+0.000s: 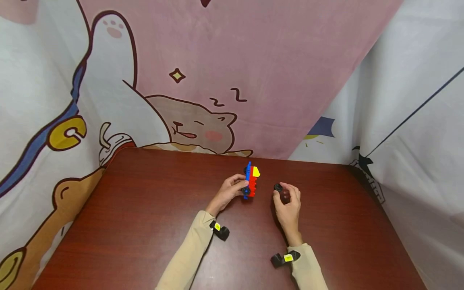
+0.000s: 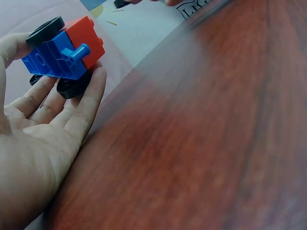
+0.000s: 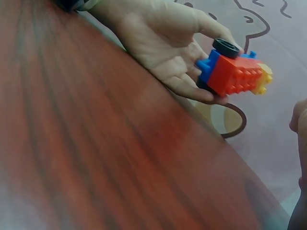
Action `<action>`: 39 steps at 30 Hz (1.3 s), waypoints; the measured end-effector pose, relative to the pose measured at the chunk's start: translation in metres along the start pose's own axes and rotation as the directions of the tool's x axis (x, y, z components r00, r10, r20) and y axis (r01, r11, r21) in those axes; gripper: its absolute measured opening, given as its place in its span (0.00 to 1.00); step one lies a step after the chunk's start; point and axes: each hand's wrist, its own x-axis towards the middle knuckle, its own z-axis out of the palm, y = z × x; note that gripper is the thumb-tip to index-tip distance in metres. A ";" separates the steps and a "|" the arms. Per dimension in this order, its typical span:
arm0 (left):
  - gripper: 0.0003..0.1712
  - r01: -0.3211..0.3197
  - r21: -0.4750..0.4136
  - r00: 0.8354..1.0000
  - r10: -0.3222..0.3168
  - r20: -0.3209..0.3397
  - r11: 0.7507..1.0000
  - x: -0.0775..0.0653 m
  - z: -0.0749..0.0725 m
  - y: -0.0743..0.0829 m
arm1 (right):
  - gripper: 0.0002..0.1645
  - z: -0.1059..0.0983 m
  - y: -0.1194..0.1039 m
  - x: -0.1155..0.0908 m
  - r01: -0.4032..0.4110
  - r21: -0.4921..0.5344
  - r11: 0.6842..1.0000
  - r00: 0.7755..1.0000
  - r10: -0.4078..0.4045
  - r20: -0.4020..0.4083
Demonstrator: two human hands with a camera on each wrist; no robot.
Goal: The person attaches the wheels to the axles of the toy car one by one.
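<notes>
My left hand (image 1: pixel 225 196) holds a small toy block car (image 1: pixel 252 183) above the table, thumb on one side and fingers on the other. Its blue base (image 2: pixel 55 56) faces the left wrist camera, with a peg sticking out at one end. On top sit a red studded brick (image 3: pixel 235 75) and a yellow block (image 1: pixel 255 172). Black wheels (image 2: pixel 73 87) are fitted along its sides. To the right, apart from the car, my right hand (image 1: pixel 288 209) pinches a loose black wheel (image 1: pixel 278 187) between thumb and fingertips. Only an edge of that hand shows in the right wrist view.
A reddish-brown wooden table (image 1: pixel 137 225) lies under both hands. Behind it hangs a cartoon-printed curtain (image 1: pixel 253 80), reaching down to the table's back edge. Each wrist carries a black strapped camera (image 1: pixel 220 230).
</notes>
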 end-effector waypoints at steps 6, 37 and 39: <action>0.16 0.020 0.016 1.000 -0.020 0.008 1.000 0.001 -0.001 0.000 | 0.19 0.013 -0.003 0.002 0.011 0.025 1.000 1.000 -0.012 0.012; 0.20 0.003 0.024 1.000 -0.003 -0.011 1.000 -0.002 0.001 0.003 | 0.22 0.063 -0.026 0.011 0.199 0.127 0.972 0.980 -0.197 -0.030; 0.20 0.007 0.025 1.000 -0.007 -0.004 1.000 -0.001 0.000 0.002 | 0.22 0.065 -0.030 0.015 0.218 0.118 0.969 0.976 -0.218 -0.014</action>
